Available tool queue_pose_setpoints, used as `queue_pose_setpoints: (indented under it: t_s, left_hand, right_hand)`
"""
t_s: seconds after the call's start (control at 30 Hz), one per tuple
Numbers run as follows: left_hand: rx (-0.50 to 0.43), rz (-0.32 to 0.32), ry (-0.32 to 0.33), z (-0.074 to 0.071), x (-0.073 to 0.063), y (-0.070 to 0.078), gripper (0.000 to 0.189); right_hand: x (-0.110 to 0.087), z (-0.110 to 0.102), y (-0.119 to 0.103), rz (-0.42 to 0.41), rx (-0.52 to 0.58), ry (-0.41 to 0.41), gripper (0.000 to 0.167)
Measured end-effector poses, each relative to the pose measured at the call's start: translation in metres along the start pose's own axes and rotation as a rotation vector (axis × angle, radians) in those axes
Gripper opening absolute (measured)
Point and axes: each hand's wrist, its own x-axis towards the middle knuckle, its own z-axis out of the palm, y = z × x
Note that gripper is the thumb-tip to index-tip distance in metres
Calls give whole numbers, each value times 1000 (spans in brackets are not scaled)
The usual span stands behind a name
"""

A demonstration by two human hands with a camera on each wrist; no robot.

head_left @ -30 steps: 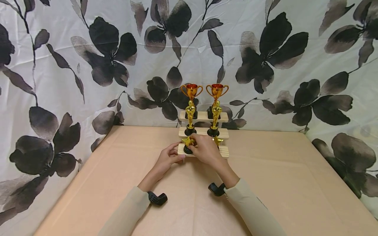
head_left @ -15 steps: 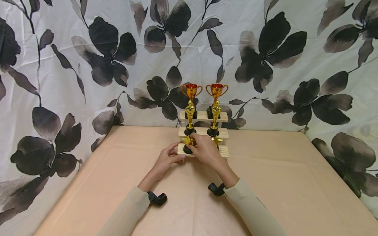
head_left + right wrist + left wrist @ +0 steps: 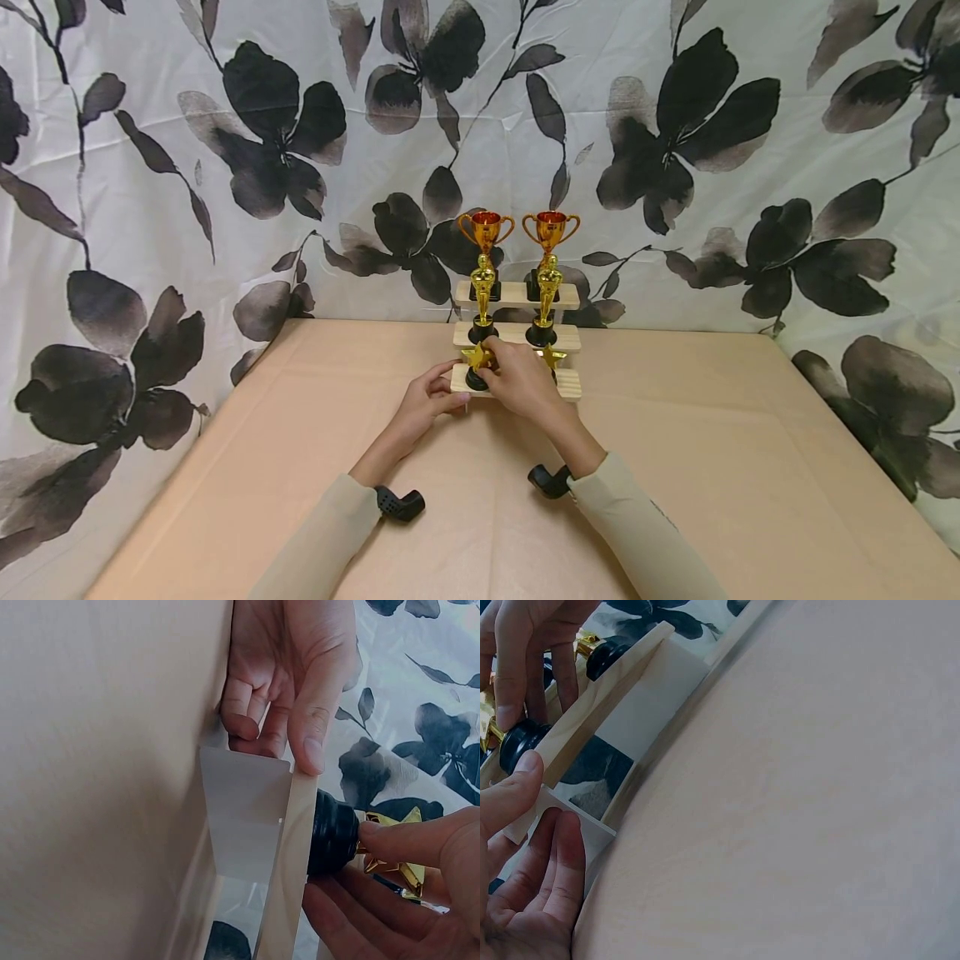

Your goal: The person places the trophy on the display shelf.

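Observation:
A three-tier wooden display stand (image 3: 570,387) stands on the table in the head view. My right hand (image 3: 525,379) pinches a gold star trophy (image 3: 394,825) by its neck, above its black round base (image 3: 334,832). That base sits on the left of the bottom tier. At the tier's left end my left hand (image 3: 422,407) holds the stand, its thumb on the wooden edge and its fingers by the white side panel (image 3: 244,802). A second star trophy (image 3: 554,358) is partly hidden behind my right hand.
Two gold figure trophies (image 3: 549,292) stand on the middle tier. Two orange-gold cup trophies (image 3: 486,229) stand on the top tier, close to the floral cloth (image 3: 675,275). A beige cover lies over the table (image 3: 675,417).

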Motion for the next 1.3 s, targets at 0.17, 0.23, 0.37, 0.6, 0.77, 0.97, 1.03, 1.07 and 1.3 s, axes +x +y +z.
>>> queue_pose_setpoints:
  t_s: [0.17,0.23,0.37,0.6,0.77,0.97,1.03,1.07,1.3]
  left_hand:
    - [4,0,-2,0,0,0,67]
    - [6,1,-2,0,0,0,68]
    - [9,2,3,0,1,0,69]
    - [20,-10,19,0,1,1,70]
    - [23,-12,16,0,1,2,71]
    - [15,-12,6,1,1,2,71]
    - [12,-11,4,1,1,2,70]
    - [12,-12,4,1,2,2,70]
    - [20,-12,4,1,3,1,71]
  right_hand:
    - [0,0,1,-6,-12,7,35]
    - [1,0,1,-7,-14,8,35]
    - [1,0,1,-6,-9,7,36]
    - [2,-1,1,-9,-3,1,37]
    - [2,-2,1,-19,-7,-1,37]
    - [1,-9,-2,-20,-26,14,37]
    - [1,-12,-4,-21,-35,30,37]
    - [0,-14,-4,-21,-37,38,37]
    - [-2,-26,-9,-40,-47,96,32]
